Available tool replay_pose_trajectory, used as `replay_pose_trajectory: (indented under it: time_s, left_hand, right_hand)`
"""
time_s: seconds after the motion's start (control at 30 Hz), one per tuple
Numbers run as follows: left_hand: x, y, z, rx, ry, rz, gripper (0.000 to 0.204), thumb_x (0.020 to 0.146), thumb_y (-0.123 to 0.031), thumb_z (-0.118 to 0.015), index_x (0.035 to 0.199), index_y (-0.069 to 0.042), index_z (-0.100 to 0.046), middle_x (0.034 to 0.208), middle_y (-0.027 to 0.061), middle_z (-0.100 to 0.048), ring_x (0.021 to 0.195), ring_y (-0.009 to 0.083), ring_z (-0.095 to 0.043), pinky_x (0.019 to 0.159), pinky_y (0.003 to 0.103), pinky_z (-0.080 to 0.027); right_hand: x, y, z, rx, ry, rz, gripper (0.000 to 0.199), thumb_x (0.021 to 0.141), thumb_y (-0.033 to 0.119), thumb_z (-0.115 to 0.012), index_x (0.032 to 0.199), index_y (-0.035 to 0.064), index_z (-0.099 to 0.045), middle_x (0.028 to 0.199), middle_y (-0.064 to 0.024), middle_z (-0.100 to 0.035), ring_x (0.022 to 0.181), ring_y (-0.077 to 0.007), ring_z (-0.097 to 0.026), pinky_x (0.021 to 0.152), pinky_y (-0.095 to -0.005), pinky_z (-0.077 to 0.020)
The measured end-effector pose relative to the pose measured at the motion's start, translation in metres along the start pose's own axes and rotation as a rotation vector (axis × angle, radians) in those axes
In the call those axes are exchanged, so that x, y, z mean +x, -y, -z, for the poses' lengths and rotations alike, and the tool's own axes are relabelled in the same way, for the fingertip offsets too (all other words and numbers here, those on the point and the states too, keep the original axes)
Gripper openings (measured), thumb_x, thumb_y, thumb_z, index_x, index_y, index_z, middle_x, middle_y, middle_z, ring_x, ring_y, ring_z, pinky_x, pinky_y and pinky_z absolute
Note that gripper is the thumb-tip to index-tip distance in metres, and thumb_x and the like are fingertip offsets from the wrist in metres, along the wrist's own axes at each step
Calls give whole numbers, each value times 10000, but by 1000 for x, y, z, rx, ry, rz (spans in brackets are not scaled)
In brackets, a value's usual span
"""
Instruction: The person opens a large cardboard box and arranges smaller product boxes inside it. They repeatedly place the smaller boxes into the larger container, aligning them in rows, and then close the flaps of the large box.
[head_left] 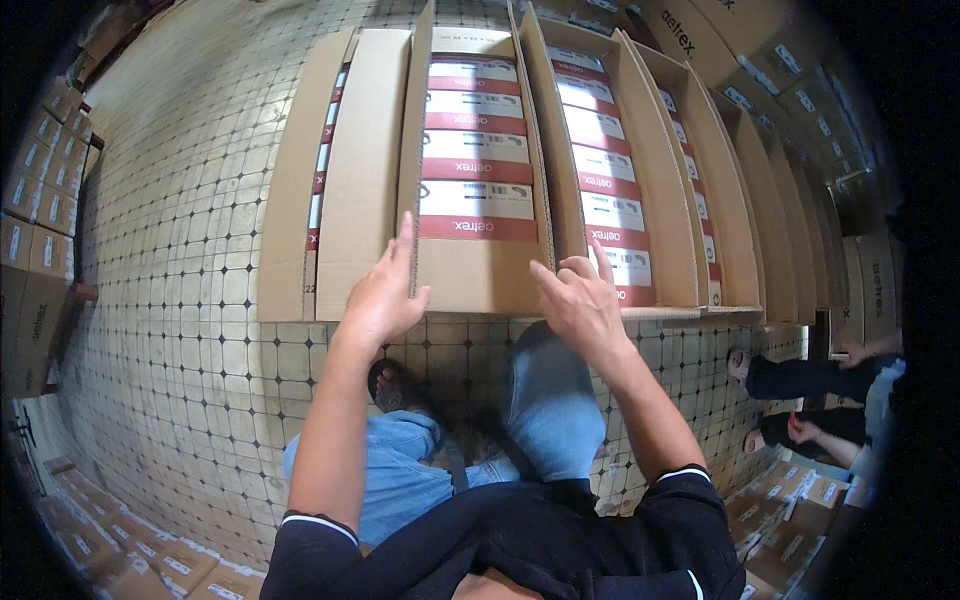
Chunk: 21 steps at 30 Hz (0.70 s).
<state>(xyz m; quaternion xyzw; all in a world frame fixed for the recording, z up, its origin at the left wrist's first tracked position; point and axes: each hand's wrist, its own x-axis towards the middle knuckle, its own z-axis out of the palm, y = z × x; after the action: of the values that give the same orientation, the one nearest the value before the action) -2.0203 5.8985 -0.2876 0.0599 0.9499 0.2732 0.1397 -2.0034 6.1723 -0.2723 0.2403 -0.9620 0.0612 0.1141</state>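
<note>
An open cardboard carton (pixel 478 275) lies on the tiled floor in front of me, filled with a row of white-and-red small boxes (pixel 476 200). My left hand (pixel 385 290) lies flat against the carton's left flap edge, fingers straight. My right hand (pixel 580 300) rests on the right flap edge near the front corner, fingers bent on the cardboard. My knees in blue jeans are just below the carton.
More open cartons (pixel 640 180) of the same boxes stand side by side to the right, and one (pixel 330 170) to the left. Stacked closed cartons (pixel 40 220) line the left wall. Another person (pixel 810 385) sits at the right. Small boxes (pixel 150 555) lie at the lower left.
</note>
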Motion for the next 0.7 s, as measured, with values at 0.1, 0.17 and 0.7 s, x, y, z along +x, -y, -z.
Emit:
replay_pose_trajectory:
  time_s: [0.1,0.17,0.7]
  left_hand:
    - [7,2,-4,-26,-13,-88,999,849,-145,-612,1569,-182,78,1450,353,-376,1228,473,-524,1044,467,-454]
    - [9,5,-4,-82,30,-90,984,851,-112,-605,1573,-234,53,1483,342,-344,1264,473,-494,1066,461,-438]
    - [0,39,12,-778,146,-6,693,876,-168,-689,1467,-250,-337,1349,180,-525,1212,283,-535,992,410,-464]
  right_hand:
    - [19,34,1,-22,-176,-88,346,865,158,-654,1206,98,-640,939,-107,-604,1035,-272,-584,1065,-495,-373]
    - [33,60,-19,151,-244,-86,393,885,191,-648,1258,72,-608,1058,-139,-604,1080,-304,-574,1054,-505,-383]
    - [25,68,-2,297,81,-1,533,798,272,-751,1247,39,-582,1155,-153,-559,1096,-307,-532,946,-438,-430]
